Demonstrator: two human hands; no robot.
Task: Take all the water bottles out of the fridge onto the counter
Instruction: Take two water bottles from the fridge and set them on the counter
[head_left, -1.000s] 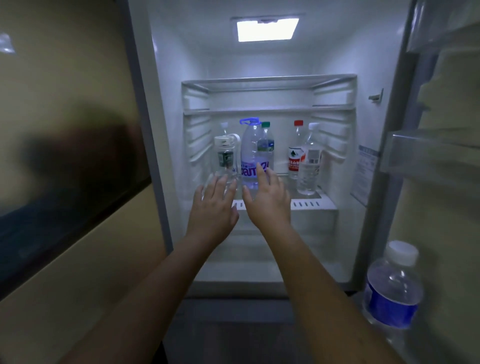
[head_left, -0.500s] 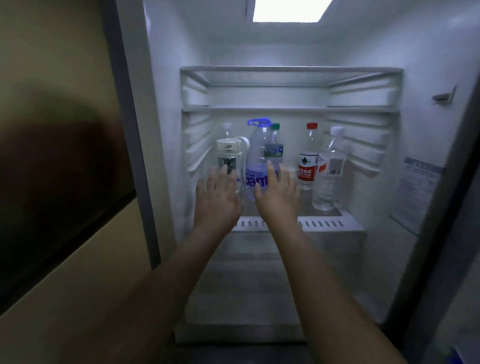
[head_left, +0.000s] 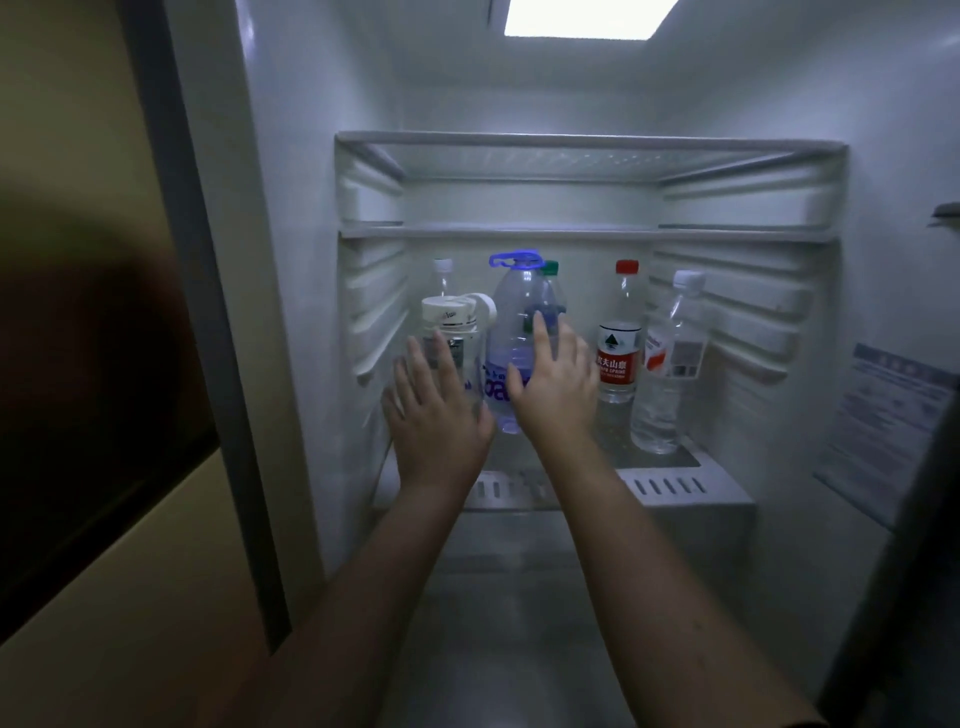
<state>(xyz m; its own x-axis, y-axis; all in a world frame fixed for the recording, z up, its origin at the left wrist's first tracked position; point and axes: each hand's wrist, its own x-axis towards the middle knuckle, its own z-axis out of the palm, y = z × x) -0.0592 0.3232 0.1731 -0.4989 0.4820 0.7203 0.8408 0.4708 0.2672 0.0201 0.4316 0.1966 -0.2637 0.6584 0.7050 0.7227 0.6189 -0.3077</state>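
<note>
Several water bottles stand on the low shelf (head_left: 670, 491) of the open fridge. At the left is a white-lidded flask (head_left: 451, 322), with a thin white-capped bottle (head_left: 442, 275) behind it. In the middle stands a big blue-handled jug (head_left: 511, 312) and, behind it, a green-capped bottle (head_left: 549, 283). A red-capped bottle (head_left: 618, 338) and a tilted white-capped bottle (head_left: 667, 364) are at the right. My left hand (head_left: 436, 410) reaches with straight fingers in front of the flask. My right hand (head_left: 556, 384) is spread in front of the jug. Neither hand holds anything.
An upper shelf (head_left: 587, 140) and a second one (head_left: 582, 231) sit above the bottles. The fridge's left wall (head_left: 291, 312) and a dark glossy panel (head_left: 93, 415) lie to the left. A paper label (head_left: 883, 431) is stuck on the right wall.
Both hands have moved forward and deeper into the fridge, close to the flask and the jug. The view has moved closer, so the door and its bottle are out of sight.
</note>
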